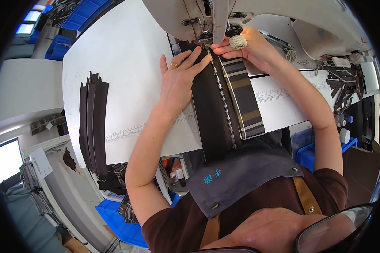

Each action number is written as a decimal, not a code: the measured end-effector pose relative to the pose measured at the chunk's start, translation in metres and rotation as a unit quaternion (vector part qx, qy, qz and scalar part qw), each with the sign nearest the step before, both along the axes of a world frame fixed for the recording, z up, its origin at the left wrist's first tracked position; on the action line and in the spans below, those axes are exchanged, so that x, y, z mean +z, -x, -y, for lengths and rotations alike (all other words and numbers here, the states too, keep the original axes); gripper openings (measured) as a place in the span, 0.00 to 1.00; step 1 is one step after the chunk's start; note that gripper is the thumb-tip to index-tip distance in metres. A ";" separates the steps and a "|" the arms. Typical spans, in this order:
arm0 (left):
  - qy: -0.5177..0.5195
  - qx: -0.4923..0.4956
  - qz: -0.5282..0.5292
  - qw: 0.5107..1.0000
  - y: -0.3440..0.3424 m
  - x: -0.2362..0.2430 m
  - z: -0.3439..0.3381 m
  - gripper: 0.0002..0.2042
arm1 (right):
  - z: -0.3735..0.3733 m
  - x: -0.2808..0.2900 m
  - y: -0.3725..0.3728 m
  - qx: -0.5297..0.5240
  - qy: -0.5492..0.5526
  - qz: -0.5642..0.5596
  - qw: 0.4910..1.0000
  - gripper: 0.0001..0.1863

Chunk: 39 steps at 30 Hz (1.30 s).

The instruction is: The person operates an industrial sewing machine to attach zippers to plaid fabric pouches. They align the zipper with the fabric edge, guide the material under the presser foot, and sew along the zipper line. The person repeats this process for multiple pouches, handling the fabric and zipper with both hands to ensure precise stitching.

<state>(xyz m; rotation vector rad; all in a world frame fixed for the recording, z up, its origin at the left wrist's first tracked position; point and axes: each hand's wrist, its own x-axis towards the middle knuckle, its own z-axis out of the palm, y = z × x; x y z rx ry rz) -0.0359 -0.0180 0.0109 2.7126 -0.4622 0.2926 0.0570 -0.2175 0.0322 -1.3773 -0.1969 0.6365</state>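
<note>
A silver-toothed metal zipper runs lengthwise over a dark brown fabric strip, its far end under the presser foot of a sewing machine. Along the strip's right side lies a striped fabric piece with a pale edge. My left hand, with a ring on one finger, rests open and flat on the dark strip, fingertips left of and against the zipper near the foot. Fingers stretched out, my right hand touches the fabric just right of the foot. A white-capped knob partly covers that hand.
Several dark fabric strips are stacked on the left of the white table. A printed ruler scale crosses the tabletop. Zipper scraps lie at the far right. Blue bins stand below the table, and a white bottle is at right.
</note>
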 end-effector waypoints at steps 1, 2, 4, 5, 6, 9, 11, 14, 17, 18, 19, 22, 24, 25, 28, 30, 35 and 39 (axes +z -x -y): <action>0.002 0.000 0.000 1.000 0.000 0.000 0.000 0.21 | -0.001 0.000 0.001 -0.005 -0.004 -0.007 1.000 0.17; 0.000 -0.001 0.001 1.000 0.000 0.000 0.000 0.21 | -0.001 -0.001 0.001 -0.003 -0.009 -0.004 1.000 0.17; -0.004 -0.002 0.003 1.000 -0.001 0.001 0.000 0.21 | 0.000 -0.003 0.000 0.004 -0.019 0.003 1.000 0.17; -0.004 -0.002 0.001 1.000 0.000 0.001 0.001 0.21 | 0.001 -0.003 0.000 0.007 -0.013 0.005 1.000 0.17; -0.005 -0.003 0.000 1.000 0.000 0.001 0.001 0.21 | 0.001 -0.002 0.000 0.010 -0.007 0.007 1.000 0.17; -0.006 -0.005 -0.002 1.000 -0.001 0.001 -0.001 0.21 | 0.003 0.000 -0.002 0.018 -0.009 -0.005 1.000 0.16; -0.005 -0.006 -0.002 1.000 -0.002 0.001 -0.002 0.21 | 0.002 0.002 -0.001 0.021 -0.013 -0.007 1.000 0.15; -0.003 -0.002 -0.003 1.000 -0.004 0.002 -0.001 0.21 | 0.002 0.002 -0.001 0.024 -0.016 0.001 1.000 0.16; 0.005 -0.002 -0.006 1.000 -0.003 0.002 -0.001 0.21 | 0.002 0.003 -0.001 0.025 -0.016 0.000 1.000 0.16; 0.009 -0.002 -0.008 1.000 -0.003 0.004 0.000 0.21 | 0.003 0.003 -0.001 0.028 -0.015 0.001 1.000 0.16; 0.013 -0.001 -0.010 1.000 -0.003 0.005 0.001 0.21 | 0.003 0.003 -0.001 0.030 -0.013 0.002 0.999 0.16; 0.004 -0.001 0.004 1.000 -0.006 -0.001 -0.002 0.21 | 0.004 0.001 -0.002 0.040 -0.028 -0.003 0.999 0.16; 0.003 0.000 0.009 1.000 -0.008 -0.001 -0.002 0.21 | 0.004 0.000 -0.003 0.040 -0.028 -0.007 0.999 0.16; 0.003 -0.001 0.011 1.000 -0.008 -0.001 -0.002 0.21 | 0.004 -0.001 -0.004 0.040 -0.027 -0.010 0.999 0.16; -0.031 -0.014 0.031 0.999 -0.008 0.000 -0.003 0.21 | 0.004 -0.005 -0.004 0.034 -0.032 -0.016 0.999 0.18; -0.058 -0.022 0.051 0.997 -0.006 -0.004 -0.006 0.20 | 0.010 0.001 -0.001 0.049 0.045 -0.002 0.998 0.18; -0.087 -0.054 0.116 0.988 -0.002 0.001 -0.005 0.21 | 0.052 -0.006 0.023 -0.026 0.266 0.345 0.900 0.10; -0.095 -0.106 0.091 0.986 0.024 0.007 -0.007 0.22 | 0.072 -0.014 0.044 -0.063 0.313 0.595 0.738 0.08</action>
